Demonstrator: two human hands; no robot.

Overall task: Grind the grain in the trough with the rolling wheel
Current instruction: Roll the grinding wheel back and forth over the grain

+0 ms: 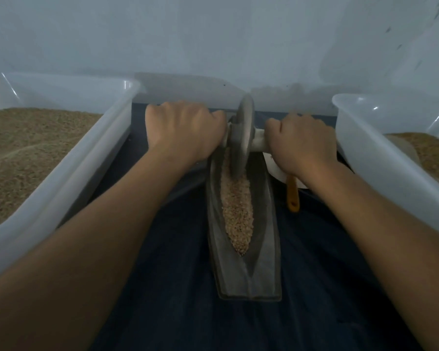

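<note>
Light: dim, bluish, even, source unclear | Shadows: soft, darkest on the dark blue cloth (178, 287) in the lower centre | Glare: small white glints on the translucent plastic tub (127, 84) rims, upper left and right | Blur: round grey metal wheel (243, 127) slightly smeared; overall soft, grainy | Distortion: wide-angle bending at both side edges

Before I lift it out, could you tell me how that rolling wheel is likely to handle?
The rolling wheel looks like solid metal, so probably heavy. Its thin rim would likely roll or topple if released; the left hand and right hand each grip its axle.
</note>
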